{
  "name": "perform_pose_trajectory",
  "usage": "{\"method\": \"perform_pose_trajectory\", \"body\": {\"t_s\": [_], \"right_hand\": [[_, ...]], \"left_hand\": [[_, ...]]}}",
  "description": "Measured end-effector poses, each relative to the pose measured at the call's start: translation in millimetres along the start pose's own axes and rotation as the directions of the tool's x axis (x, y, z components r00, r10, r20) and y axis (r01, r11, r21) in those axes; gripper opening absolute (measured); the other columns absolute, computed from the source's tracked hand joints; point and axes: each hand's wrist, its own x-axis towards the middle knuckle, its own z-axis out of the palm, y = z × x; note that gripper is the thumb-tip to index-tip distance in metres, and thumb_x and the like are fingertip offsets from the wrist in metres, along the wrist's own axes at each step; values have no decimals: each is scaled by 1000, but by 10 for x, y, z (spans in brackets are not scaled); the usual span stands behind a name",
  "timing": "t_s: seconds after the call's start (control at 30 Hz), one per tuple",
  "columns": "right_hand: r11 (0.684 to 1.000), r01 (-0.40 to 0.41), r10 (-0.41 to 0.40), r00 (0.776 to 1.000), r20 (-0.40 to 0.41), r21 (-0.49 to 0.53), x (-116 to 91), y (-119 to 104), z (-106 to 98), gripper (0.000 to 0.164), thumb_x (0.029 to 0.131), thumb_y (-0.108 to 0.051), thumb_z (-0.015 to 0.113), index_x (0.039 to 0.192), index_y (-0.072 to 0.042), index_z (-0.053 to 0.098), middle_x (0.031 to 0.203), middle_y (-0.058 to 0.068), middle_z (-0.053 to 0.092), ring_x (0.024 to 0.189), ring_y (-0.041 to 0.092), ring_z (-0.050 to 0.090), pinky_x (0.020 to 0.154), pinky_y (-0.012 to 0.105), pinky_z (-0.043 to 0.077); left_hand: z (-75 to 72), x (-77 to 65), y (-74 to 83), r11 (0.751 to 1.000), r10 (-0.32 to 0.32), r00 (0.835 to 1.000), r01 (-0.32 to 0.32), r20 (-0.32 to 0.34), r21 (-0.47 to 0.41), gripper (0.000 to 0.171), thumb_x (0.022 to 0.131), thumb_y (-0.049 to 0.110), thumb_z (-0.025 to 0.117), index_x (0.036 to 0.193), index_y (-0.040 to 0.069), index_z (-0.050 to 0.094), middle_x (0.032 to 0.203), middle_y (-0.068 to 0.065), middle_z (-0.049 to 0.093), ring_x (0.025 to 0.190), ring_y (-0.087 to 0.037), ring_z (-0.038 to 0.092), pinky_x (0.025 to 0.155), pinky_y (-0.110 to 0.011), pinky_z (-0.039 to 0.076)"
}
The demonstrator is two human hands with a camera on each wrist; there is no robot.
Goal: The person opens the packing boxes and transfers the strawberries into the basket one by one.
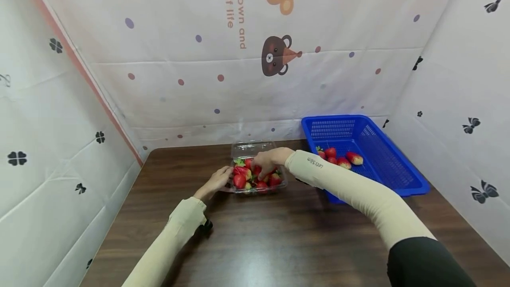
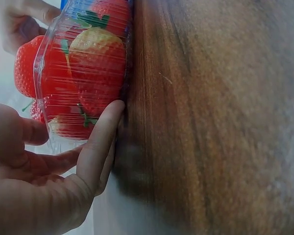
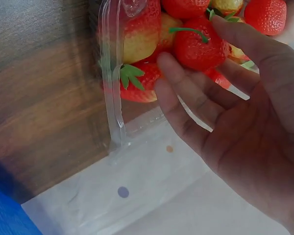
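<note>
the fingers point(image 3: 187, 84) of the right hand point(image 1: 268, 162) are a bit bent and set wide apart. a red berry point(image 3: 198, 49) with a green stem sits between them and the thumb. it is hard to tell if they grip it. the left hand point(image 1: 217, 180) holds the left side of the clear box point(image 3: 112, 98), its thumb at the rim and its long fingers flat on the outside wall, near the bottom. the box sits on the brown table point(image 1: 255, 242), near the back. it is piled with red and pale berries point(image 1: 242, 172), and some poke up above the rim. its clear lid point(image 1: 249, 148) is open at the far side. to the right is a blue basket point(image 1: 382, 167) with a few more berries, all near its left end. the right sleeve point(image 1: 354, 196) passes in front of it. behind is a white cloth point(image 1: 179, 105) with dots and a brown bear point(image 1: 274, 56).
</note>
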Motion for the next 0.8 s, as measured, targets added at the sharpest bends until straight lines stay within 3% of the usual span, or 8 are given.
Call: {"method": "perform_pose_trajectory", "body": {"t_s": [0.2,0.37,0.47,0.6,0.7,0.8], "right_hand": [[997,61,-58,997,-46,57,-231,107,-164,40,89,-24,67,126,-14,58,114,1,60,100,14,57,84,30,52],[984,144,-125,977,-172,104,-595,440,-464,34,88,-15,66,120,-4,59,110,8,63,101,21,60,87,32,53],[987,108,-74,964,-256,123,-881,771,-627,32,88,-12,65,117,-1,59,107,11,63,100,23,60,87,35,52],[977,-22,87,949,-303,213,-1304,1297,-720,34,88,-10,63,119,3,56,108,18,62,98,28,59,85,41,53],[934,-115,211,942,-263,337,-1604,1667,-672,37,90,-10,60,123,6,52,113,25,60,97,31,61,82,42,54],[865,-207,315,933,-173,458,-1828,1945,-532,41,93,-12,58,127,7,47,114,27,59,95,31,62,79,40,57]], "left_hand": [[29,14,-7,1000,5,1000,-5,5,-18,40,104,29,35,131,1,46,124,-25,52,106,-32,57,70,-38,61],[28,-2,-9,1000,15,1000,-15,5,-27,40,104,28,35,131,0,45,125,-27,51,105,-32,58,70,-39,61],[27,-51,27,999,27,1000,-26,15,-26,41,104,28,33,131,-1,45,125,-27,51,104,-32,58,72,-40,60],[21,-33,13,999,27,999,-27,18,-30,41,105,29,32,132,0,44,126,-27,50,104,-31,58,73,-40,60],[24,14,-16,999,31,999,-31,13,-23,43,104,30,32,135,1,43,126,-26,50,106,-32,57,73,-39,60],[35,19,-5,999,31,999,-31,9,-12,44,104,31,32,136,1,42,127,-26,50,107,-32,57,74,-39,60]]}}
